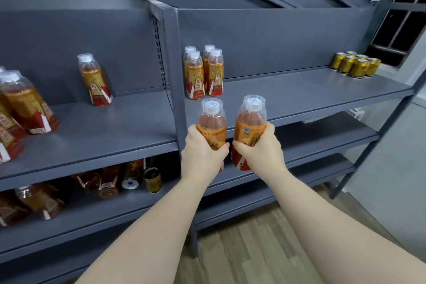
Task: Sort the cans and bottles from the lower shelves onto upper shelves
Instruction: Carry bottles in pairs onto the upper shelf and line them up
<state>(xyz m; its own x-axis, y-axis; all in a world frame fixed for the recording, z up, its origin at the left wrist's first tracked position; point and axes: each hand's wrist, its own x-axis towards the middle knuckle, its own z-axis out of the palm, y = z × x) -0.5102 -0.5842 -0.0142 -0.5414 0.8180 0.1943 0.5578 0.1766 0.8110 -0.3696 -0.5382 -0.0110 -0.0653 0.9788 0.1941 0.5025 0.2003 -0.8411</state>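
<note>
My left hand (202, 153) grips an orange-labelled drink bottle (211, 117) with a clear cap cover, held upright. My right hand (260, 148) grips a second bottle of the same kind (251, 117), also upright. Both bottles are side by side in front of the grey upper shelf (299, 97), near its front edge. Several matching bottles (202, 74) stand at the back left of that shelf. A cluster of gold cans (356, 64) stands at its far right end.
The left shelf bay (96, 131) carries a single bottle (95, 80) and several bottles (20, 108) at the far left. Below it, a lower shelf holds lying bottles (101, 180) and a dark can (152, 180). A grey upright post (175, 76) divides the bays. Wood floor lies below.
</note>
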